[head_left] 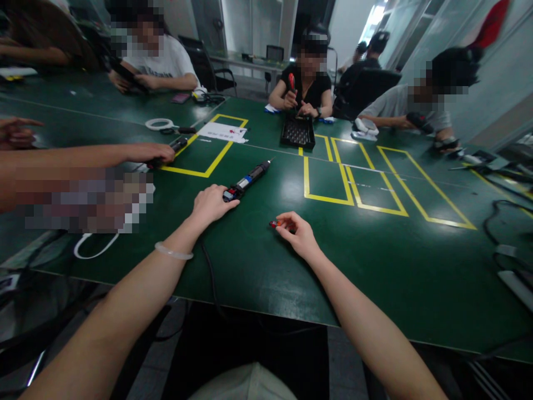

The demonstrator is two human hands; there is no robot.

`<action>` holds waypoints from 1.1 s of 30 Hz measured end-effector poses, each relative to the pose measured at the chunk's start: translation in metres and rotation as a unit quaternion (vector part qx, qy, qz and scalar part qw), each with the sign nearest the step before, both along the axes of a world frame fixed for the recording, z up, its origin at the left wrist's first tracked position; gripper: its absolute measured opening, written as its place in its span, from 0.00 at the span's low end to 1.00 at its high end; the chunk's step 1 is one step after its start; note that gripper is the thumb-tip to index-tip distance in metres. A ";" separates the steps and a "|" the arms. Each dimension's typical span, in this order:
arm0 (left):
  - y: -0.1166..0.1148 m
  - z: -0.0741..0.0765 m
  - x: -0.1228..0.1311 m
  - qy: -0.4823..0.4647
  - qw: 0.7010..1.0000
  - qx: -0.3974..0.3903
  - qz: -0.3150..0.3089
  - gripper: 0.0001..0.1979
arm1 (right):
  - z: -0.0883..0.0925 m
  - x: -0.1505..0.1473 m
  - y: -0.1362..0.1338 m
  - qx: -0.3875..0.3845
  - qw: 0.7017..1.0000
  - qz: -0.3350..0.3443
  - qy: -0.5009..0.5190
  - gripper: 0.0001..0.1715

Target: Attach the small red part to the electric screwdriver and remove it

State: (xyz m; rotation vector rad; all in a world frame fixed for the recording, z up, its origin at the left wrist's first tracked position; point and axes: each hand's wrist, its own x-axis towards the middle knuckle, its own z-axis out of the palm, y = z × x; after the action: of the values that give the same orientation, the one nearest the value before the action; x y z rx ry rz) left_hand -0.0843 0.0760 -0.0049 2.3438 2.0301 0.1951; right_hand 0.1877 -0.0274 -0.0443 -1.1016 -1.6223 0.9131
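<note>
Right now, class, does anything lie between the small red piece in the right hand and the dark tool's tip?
Nothing visible: only green tabletop shows between the small red piece in the right hand and the tip of the dark tool.

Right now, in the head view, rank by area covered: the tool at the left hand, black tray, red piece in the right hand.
1. Black tray
2. Tool
3. Red piece, partly covered by the right hand

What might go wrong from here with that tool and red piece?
The right hand pinches only one end of the small red piece, so it might slip. The black cable crosses the near edge of the table and might snag. The left hand touches the pen-shaped tool, whose exposed tip might prick.
</note>
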 end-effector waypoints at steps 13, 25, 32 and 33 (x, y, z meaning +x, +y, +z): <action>-0.061 0.004 0.076 -0.023 0.982 -0.004 -0.185 0.25 | 0.006 0.001 -0.005 0.124 0.971 -0.045 -0.197 0.02; -0.061 -0.003 0.077 -0.030 0.975 0.000 -0.220 0.25 | 0.005 0.003 -0.005 0.128 0.956 -0.040 -0.261 0.06; -0.066 0.002 0.086 -0.015 0.978 -0.001 -0.209 0.30 | 0.004 0.000 -0.002 0.123 0.961 -0.040 -0.245 0.07; -0.067 0.003 0.087 -0.015 0.979 -0.002 -0.203 0.28 | 0.004 0.000 -0.002 0.123 0.962 -0.040 -0.242 0.07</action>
State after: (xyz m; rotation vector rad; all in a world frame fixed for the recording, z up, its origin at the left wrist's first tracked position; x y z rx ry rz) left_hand 0.0029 0.0093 -0.0023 2.6644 1.4904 0.2076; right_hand 0.1877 -0.0290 -0.0405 -1.2646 -2.0053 0.3842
